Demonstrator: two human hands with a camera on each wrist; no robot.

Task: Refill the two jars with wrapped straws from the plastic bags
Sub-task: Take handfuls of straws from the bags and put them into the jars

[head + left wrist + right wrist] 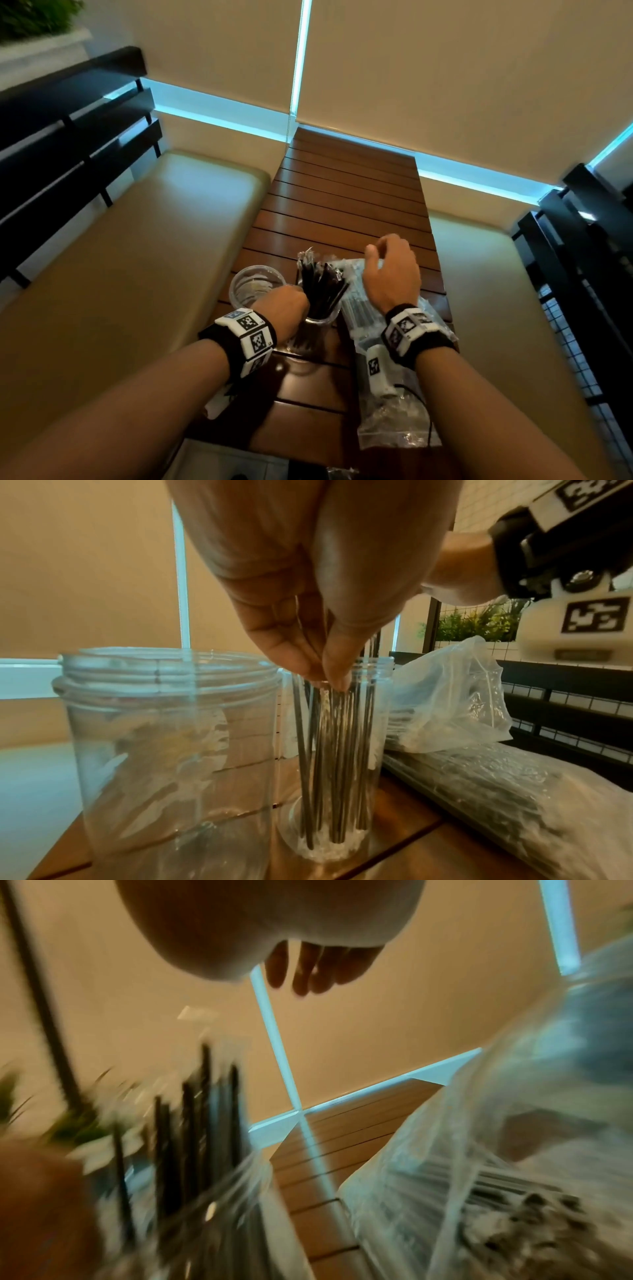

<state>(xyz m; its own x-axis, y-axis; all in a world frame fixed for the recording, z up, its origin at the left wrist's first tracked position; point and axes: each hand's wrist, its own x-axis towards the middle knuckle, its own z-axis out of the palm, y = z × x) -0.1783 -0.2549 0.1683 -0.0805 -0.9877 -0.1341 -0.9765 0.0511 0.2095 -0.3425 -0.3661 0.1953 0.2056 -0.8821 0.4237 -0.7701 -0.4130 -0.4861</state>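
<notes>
Low in the centre of the head view, the left hand (286, 303) pinches wrapped straws (329, 750) upright in the narrow jar (337, 764); the wide jar (164, 750) stands empty just left. The right hand (390, 274) hovers loose-fingered, empty, over the plastic bags (387, 383) at lower right. The straws look light, springy and slick in film, best gathered mid-length as a bundle.

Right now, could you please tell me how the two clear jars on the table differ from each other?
The wider jar holds no straws, while the narrower jar holds a bundle of wrapped black straws standing upright. The wider jar is untouched; the left hand pinches the straws over the narrower jar. The narrower jar stands next to the plastic bags, the wider jar on its far side. Both are clear, lidless, upright, with threaded necks.
</notes>
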